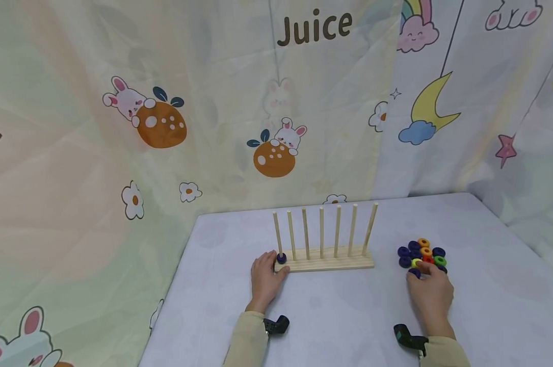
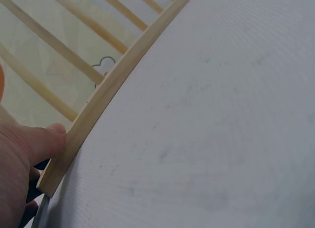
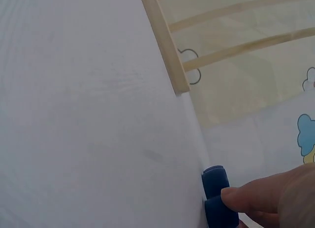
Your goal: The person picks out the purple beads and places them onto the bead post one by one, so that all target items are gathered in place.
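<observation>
In the head view a wooden peg rack (image 1: 331, 262) with several upright dowels stands on the table. One dark blue ring (image 1: 281, 259) sits at the foot of its leftmost peg. My left hand (image 1: 266, 280) grips the rack's left end, and in the left wrist view the thumb (image 2: 51, 139) presses the base's front edge. Over at the right, my right hand (image 1: 431, 295) pinches a dark blue ring (image 3: 221, 212) at the near side of a cluster of rings. Another blue ring (image 3: 215, 181) stands just past it in the right wrist view.
The cluster holds several dark blue rings (image 1: 403, 251), orange rings (image 1: 423, 242), a red ring (image 1: 428, 260), a green ring (image 1: 440, 261) and a yellow ring (image 1: 415, 263). A white cloth covers the table (image 1: 331, 316). Behind it hangs a printed curtain (image 1: 230, 153).
</observation>
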